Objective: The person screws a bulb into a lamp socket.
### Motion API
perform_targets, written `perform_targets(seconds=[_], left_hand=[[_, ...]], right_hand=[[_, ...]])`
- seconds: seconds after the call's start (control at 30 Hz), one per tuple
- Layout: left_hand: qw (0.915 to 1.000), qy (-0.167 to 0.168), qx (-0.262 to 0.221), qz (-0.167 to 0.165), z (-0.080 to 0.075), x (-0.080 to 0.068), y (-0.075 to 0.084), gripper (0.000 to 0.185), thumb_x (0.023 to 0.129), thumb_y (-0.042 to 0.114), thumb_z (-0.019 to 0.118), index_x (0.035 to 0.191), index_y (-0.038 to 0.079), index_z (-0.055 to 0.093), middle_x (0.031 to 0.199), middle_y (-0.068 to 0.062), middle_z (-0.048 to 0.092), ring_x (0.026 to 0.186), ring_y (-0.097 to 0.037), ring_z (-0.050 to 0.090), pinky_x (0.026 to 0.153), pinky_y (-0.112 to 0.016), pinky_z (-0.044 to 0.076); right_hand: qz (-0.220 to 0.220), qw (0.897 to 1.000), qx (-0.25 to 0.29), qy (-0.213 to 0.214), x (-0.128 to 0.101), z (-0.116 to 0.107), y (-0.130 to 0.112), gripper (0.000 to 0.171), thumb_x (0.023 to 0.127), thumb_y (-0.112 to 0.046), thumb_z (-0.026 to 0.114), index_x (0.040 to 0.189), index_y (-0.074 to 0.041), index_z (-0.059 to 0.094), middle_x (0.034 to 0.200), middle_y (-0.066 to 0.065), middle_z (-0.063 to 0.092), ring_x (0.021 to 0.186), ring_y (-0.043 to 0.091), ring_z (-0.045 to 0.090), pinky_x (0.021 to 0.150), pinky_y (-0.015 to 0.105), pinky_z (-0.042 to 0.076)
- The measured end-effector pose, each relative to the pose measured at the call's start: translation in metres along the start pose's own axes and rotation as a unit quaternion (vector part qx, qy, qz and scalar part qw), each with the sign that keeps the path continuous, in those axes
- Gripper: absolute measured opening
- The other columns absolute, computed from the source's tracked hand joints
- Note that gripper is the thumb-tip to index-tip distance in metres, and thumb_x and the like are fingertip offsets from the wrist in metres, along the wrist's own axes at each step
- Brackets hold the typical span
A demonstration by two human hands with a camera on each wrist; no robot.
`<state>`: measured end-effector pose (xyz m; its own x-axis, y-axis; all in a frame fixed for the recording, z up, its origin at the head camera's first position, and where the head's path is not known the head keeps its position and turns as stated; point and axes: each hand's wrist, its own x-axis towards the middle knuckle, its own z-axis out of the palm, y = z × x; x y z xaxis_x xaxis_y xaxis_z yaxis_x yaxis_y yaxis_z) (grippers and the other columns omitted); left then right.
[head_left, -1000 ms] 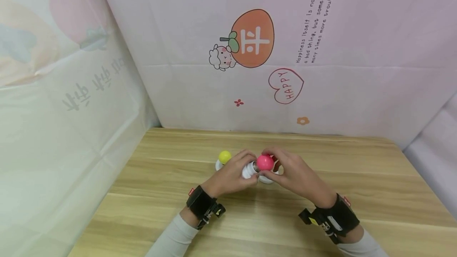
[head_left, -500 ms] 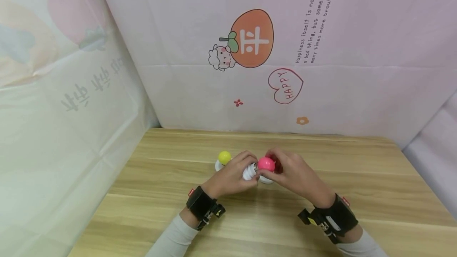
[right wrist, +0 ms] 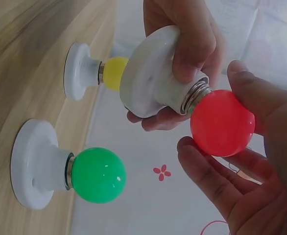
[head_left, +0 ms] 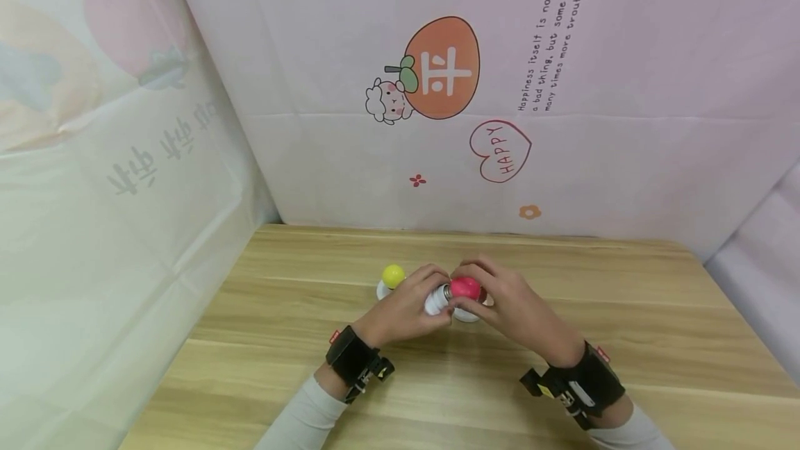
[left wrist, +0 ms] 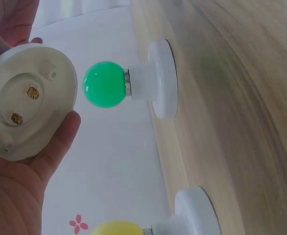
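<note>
My left hand (head_left: 405,307) grips a white lamp holder (right wrist: 146,78) above the table, tilted toward the right hand. Its hollow underside, with two brass contacts, faces the camera in the left wrist view. A round red light bulb (right wrist: 222,122) sits at the holder's mouth, part of its metal screw thread showing. Around that bulb my right hand (head_left: 519,307) has its thumb on one side and curled fingers on the other. In the right wrist view the thumb's tip lies right at the bulb's edge.
On the wooden table (head_left: 300,367) stand two more white holders, one with a green bulb (right wrist: 98,175), one with a yellow bulb (head_left: 394,276). The green one is mostly hidden under the hands in the head view. A printed cloth wall (head_left: 350,172) rises behind the table.
The right hand's fingers have shifted round the red bulb, opening out and closing over it again. The bulb has moved slightly; the left hand and its holder stay nearly still.
</note>
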<state>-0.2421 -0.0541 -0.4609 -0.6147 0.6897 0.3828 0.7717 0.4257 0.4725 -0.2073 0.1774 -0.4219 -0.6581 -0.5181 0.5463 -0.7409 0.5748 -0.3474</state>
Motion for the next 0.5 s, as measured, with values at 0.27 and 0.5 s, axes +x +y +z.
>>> perform_targets(seconds=[0.27, 0.5], left_hand=[[0.9995, 0.005, -0.029, -0.011, -0.0024, 0.0002, -0.0002, 0.034, 0.093, 0.020, 0.072, 0.124, 0.008, 0.066, 0.125, -0.001, 0.063, 0.108, -0.010, 0.059, 0.087, -0.014, 0.056], [0.9995, 0.010, -0.030, -0.003, -0.0015, 0.0004, -0.0008, 0.034, 0.094, 0.021, 0.072, 0.124, 0.008, 0.067, 0.125, -0.001, 0.063, 0.108, -0.010, 0.058, 0.087, -0.014, 0.056]], right_hand=[[-0.028, 0.999, 0.024, -0.005, -0.0014, -0.0050, -0.0009, 0.055, 0.079, -0.003, 0.093, 0.128, -0.008, 0.068, 0.126, 0.004, 0.070, 0.106, 0.017, 0.072, 0.086, 0.035, 0.065], [-0.036, 0.999, 0.039, -0.005, -0.0013, -0.0070, 0.0013, 0.056, 0.077, -0.002, 0.093, 0.128, -0.002, 0.070, 0.119, 0.009, 0.076, 0.092, 0.013, 0.072, 0.072, 0.023, 0.062]])
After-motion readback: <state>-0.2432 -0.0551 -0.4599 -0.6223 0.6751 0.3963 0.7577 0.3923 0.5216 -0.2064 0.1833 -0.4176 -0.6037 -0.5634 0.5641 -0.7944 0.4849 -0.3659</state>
